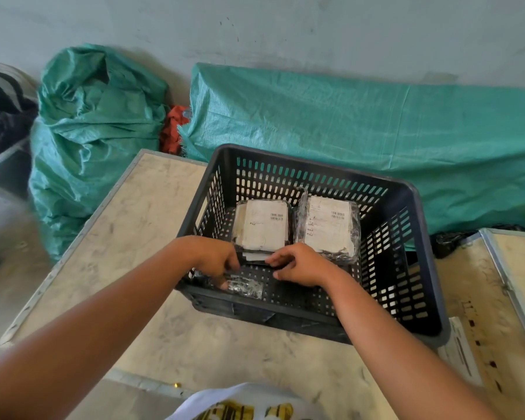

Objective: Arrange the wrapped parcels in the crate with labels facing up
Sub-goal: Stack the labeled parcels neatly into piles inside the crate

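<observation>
A black slotted crate stood at the centre of the frame on a pale, scuffed table. Two wrapped parcels lay flat side by side against its far wall, white labels up: the left parcel and, touching it, the right parcel, both in clear film.

Both hands reached into the near half of the crate. The left hand and the right hand pinched a third parcel between them, fingers curled on its two ends. Only a thin white and black strip of it showed between the fingertips, just in front of the left parcel; whether its label faced up could not be told. Below the left hand a crumpled bit of film lay on the crate floor.

Green sacks filled the upper frame behind the table.
</observation>
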